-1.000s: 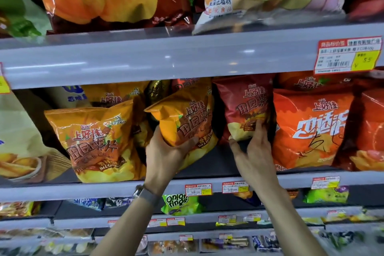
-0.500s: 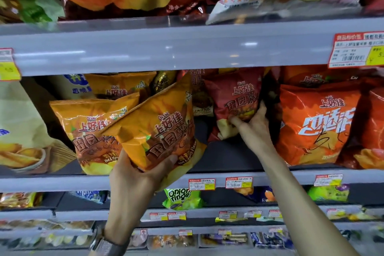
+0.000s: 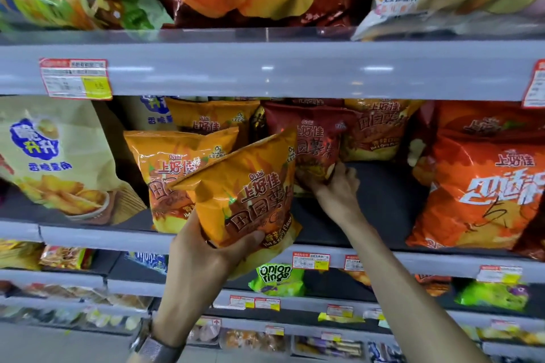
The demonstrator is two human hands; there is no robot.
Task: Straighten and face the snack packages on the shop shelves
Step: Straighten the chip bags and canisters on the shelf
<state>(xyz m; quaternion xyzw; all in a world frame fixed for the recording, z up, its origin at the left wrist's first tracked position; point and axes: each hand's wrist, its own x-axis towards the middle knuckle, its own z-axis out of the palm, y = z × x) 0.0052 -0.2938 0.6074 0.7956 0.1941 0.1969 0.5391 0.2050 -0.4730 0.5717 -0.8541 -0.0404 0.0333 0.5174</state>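
Left hand (image 3: 203, 256) fingers pinch tilted orange bag (image 3: 244, 200); right hand (image 3: 333, 188) fingers grip red bag (image 3: 312, 141).

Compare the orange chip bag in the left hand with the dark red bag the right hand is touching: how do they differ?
The orange bag is tilted and lifted off the shelf in the left hand; the dark red bag stands roughly upright on the shelf, the right hand at its bottom edge. Colours differ too. Both show the same Oishi branding.

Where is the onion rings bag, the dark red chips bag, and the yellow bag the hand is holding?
onion rings bag (image 3: 275, 275), head view, on its printed name.
dark red chips bag (image 3: 312, 138), head view, on its front panel.
yellow chips bag (image 3: 250, 191), head view, on its front, above the left hand (image 3: 206, 256).
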